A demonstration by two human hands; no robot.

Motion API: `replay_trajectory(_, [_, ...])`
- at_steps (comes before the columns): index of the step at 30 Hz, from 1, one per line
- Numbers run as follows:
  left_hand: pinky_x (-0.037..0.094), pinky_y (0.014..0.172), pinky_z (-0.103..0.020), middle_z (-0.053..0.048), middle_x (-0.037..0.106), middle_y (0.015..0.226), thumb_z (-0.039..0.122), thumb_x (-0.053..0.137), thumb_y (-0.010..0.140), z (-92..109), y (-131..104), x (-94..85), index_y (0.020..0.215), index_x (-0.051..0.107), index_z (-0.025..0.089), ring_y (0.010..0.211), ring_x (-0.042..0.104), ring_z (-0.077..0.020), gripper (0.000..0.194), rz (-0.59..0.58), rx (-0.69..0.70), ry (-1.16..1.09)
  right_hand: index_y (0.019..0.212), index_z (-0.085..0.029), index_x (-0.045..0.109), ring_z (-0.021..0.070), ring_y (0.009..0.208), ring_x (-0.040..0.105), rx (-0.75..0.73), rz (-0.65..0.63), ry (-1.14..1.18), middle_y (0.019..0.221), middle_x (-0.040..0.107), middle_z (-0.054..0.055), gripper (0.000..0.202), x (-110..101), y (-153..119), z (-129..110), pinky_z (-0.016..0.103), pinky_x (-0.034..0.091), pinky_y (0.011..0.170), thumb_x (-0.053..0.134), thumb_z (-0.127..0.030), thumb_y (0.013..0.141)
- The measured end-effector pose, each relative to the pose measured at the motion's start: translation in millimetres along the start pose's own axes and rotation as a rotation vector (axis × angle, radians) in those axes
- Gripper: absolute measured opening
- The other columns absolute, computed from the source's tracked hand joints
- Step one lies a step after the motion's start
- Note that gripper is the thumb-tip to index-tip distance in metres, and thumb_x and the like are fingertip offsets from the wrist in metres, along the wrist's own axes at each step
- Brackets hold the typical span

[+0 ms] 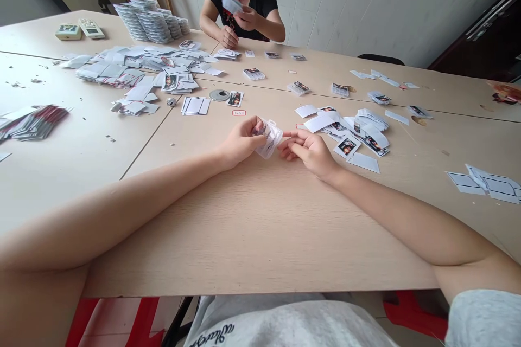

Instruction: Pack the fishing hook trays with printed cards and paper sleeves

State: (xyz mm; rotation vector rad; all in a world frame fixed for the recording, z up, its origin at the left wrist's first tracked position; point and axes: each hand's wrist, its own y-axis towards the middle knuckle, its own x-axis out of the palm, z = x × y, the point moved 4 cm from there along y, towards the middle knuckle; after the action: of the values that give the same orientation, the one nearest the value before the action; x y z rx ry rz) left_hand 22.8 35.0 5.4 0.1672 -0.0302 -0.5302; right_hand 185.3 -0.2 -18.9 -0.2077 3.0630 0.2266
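Observation:
My left hand (240, 147) is closed on a small clear plastic case (270, 141), with the thumb across its face. The case is held tilted above the table, and something printed shows through it. Close by on the right is my right hand (312, 153), its index finger stretched to the edge of the case and its other fingers loosely bent. No object shows in that hand. Just beyond it lies a loose pile of white and dark-printed cards (348, 129). A small red-bordered label (239, 113) lies past my left hand, next to a single printed card (235, 98).
Across the table (260, 227) sits a person (244, 5) holding a clear pack. Stacked clear packs (146, 21) stand at the back left, behind a broad heap of cards (134, 62). Several filled cases (299, 88) are spread over the far side. A round metal disc (219, 95) lies mid-table.

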Motion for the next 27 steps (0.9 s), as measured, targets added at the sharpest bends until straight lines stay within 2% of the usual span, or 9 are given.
replay_trajectory(3, [0.035, 0.051, -0.024, 0.004, 0.040, 0.066, 0.015, 0.058, 0.065, -0.3, 0.1, -0.6, 0.070, 0.031, 0.020, 0.058, 0.042, -0.0089, 0.028, 0.001, -0.018, 0.012, 0.098, -0.017, 0.062, 0.0148, 0.072, 0.067, 0.006, -0.026, 0.018, 0.085, 0.070, 0.005, 0.023, 0.7, 0.5, 1.1, 0.030, 0.054, 0.065, 0.060, -0.024, 0.076])
replay_trajectory(8, [0.036, 0.053, -0.024, 0.004, 0.043, 0.067, 0.023, 0.068, 0.069, -1.2, 0.2, -0.1, 0.070, 0.030, 0.020, 0.058, 0.042, -0.0082, 0.038, -0.020, -0.030, 0.046, 0.092, -0.017, 0.063, 0.0136, 0.068, 0.065, 0.003, -0.056, 0.006, 0.078, 0.069, 0.004, 0.020, 1.2, -0.1, 1.4, 0.030, 0.054, 0.067, 0.060, -0.033, 0.081])
replay_trajectory(17, [0.039, 0.055, -0.024, 0.003, 0.048, 0.071, 0.023, 0.070, 0.068, -5.8, 2.5, 0.2, 0.074, 0.031, 0.020, 0.064, 0.051, -0.0101, 0.039, -0.071, 0.007, 0.062, 0.084, -0.017, 0.063, 0.0135, 0.067, 0.062, -0.035, -0.121, -0.065, 0.073, 0.067, 0.003, 0.031, 3.5, -2.6, -5.9, 0.028, 0.051, 0.063, 0.056, -0.047, 0.084])
replay_trajectory(27, [0.038, 0.056, -0.024, 0.002, 0.047, 0.071, 0.023, 0.070, 0.069, -6.7, 2.3, -0.4, 0.075, 0.033, 0.020, 0.065, 0.049, -0.0109, 0.038, -0.083, 0.017, 0.069, 0.087, -0.016, 0.061, 0.0119, 0.066, 0.061, -0.011, -0.131, -0.087, 0.073, 0.067, 0.003, 0.030, 3.6, -3.6, -6.7, 0.026, 0.051, 0.065, 0.058, -0.046, 0.083])
